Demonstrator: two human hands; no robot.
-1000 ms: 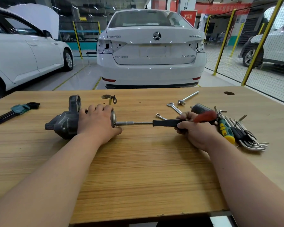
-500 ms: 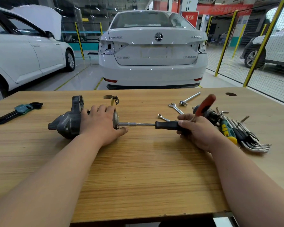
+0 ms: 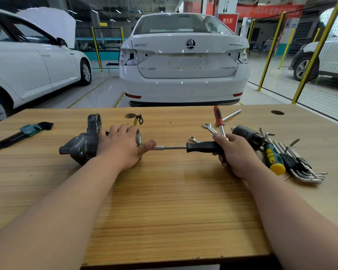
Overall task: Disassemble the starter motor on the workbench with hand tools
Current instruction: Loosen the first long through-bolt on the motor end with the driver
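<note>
Starter motor point(image 3: 80, 148) lies on the worktop point(image 3: 164, 201), left of centre, your left hand point(image 3: 121, 147) gripping its body. Your right hand point(image 3: 235, 152) holds a black-handled nut driver point(image 3: 202, 147) at its end cap point(image 3: 139, 139), plus a red-handled screwdriver point(image 3: 217, 114). It appears largely assembled; most disassembly remains

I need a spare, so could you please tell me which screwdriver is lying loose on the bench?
The green and yellow-handled screwdriver, beside the hex keys; the right hand grips the black screwdriver, and the red one sticks up from it.
</note>
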